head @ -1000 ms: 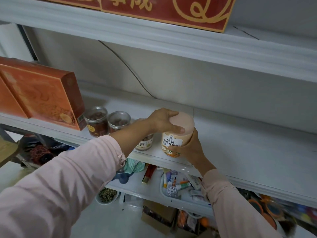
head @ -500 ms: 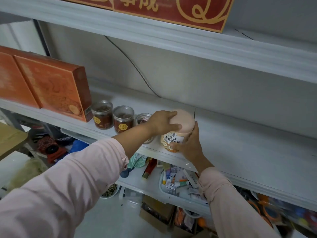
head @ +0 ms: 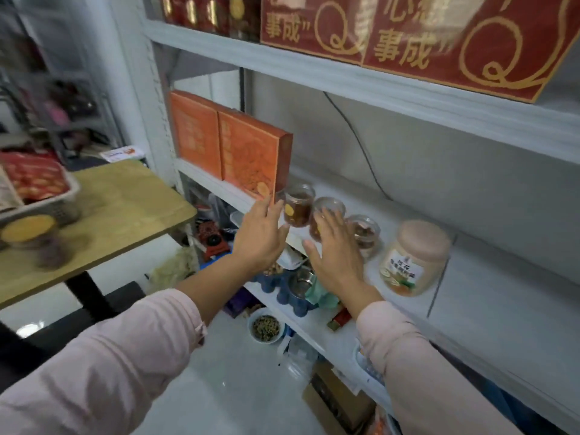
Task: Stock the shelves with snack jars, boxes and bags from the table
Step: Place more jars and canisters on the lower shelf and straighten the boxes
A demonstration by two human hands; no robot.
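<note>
In the head view, the clearest writing is at twelve to one o'clock. The red boxes (head: 455, 42) on the top shelf carry the gold characters "事成" beside a large looping Q, while the other characters above them are too smeared to read. The pink-lidded jar (head: 416, 259) stands upright at about four o'clock on the white middle shelf (head: 489, 296), with neither hand on it. It is squat and round with a domed, pale pink lid and a cream body. Its white label begins with "桂花", and the smaller lines below are unreadable; orange and green artwork runs around the base. Just to its nine o'clock side, three small clear jars (head: 298, 205) with dark brown contents stand in a row, and the leftmost shows a round yellow sticker. Two orange boxes (head: 251, 155) stand upright at eleven o'clock, their print too blurred to read. Near the centre, the left hand (head: 260, 237) is spread flat with straight fingers and grips nothing. Its fingertips lie over the edge of the nearest orange box and the first small jar, and I cannot tell whether they touch. The right hand (head: 335, 255) is likewise spread and holds nothing, and it overlaps the second small jar. At nine o'clock, a wooden table (head: 125, 208) bears a basket (head: 59, 202) of red bags and a blurred yellow-lidded jar (head: 28, 237).
</note>
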